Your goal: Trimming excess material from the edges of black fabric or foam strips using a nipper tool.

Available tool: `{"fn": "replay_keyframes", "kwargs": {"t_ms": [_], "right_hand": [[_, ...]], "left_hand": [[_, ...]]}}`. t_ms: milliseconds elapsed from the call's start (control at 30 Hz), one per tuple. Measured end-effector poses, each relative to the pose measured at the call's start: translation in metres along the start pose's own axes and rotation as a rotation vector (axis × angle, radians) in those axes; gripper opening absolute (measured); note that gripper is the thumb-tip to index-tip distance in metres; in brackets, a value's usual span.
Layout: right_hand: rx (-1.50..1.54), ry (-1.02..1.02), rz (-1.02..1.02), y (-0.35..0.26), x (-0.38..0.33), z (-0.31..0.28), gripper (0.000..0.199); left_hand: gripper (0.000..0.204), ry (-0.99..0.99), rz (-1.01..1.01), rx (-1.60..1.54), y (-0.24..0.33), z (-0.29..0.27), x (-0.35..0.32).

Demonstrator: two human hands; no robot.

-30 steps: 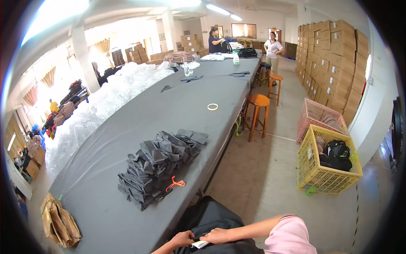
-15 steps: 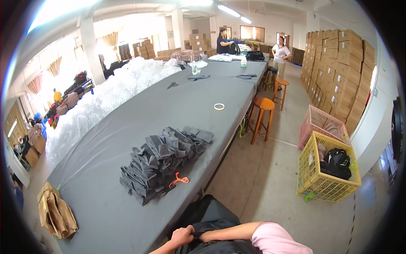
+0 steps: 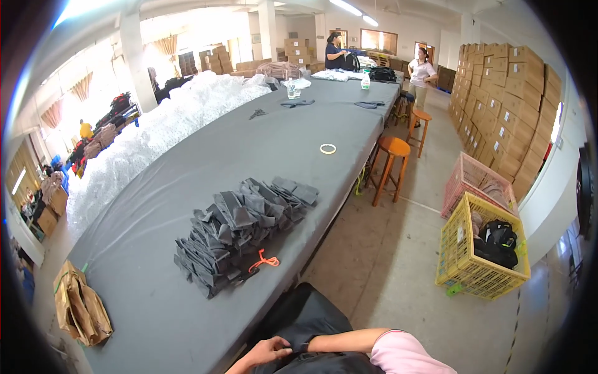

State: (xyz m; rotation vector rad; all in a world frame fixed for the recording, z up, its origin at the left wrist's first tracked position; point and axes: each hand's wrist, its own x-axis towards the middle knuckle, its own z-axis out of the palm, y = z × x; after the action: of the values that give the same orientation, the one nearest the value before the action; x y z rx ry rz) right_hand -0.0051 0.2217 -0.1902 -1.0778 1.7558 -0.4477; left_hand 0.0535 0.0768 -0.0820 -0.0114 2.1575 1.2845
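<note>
My left hand (image 3: 269, 350) now pinches the black bag (image 3: 305, 321) at the table's (image 3: 187, 187) near edge; the white tag I held is gone. My right hand is hidden.

At the lower edge, the left hand (image 3: 269, 350) pinches a black garment (image 3: 305, 318) just off the long grey table's (image 3: 187, 187) near edge; the right hand is hidden. A heap of dark grey fabric pieces (image 3: 240, 230) lies near that edge, an orange cord (image 3: 264, 262) touching it. A yellow crate (image 3: 476, 258) stands on the floor.
</note>
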Motion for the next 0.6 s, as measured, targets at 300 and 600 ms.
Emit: {"fn": "replay_keyframes", "kwargs": {"t_ms": [300, 600], "right_hand": [[0.011, 0.065, -0.012, 0.018, 0.003, 0.013, 0.029], [0.031, 0.133, -0.023, 0.026, 0.01, 0.019, 0.029]], "left_hand": [[0.048, 0.457, -0.242, 0.112, -0.08, 0.014, 0.071], [0.055, 0.185, -0.552, -0.278, -0.075, -0.004, 0.087]]}}
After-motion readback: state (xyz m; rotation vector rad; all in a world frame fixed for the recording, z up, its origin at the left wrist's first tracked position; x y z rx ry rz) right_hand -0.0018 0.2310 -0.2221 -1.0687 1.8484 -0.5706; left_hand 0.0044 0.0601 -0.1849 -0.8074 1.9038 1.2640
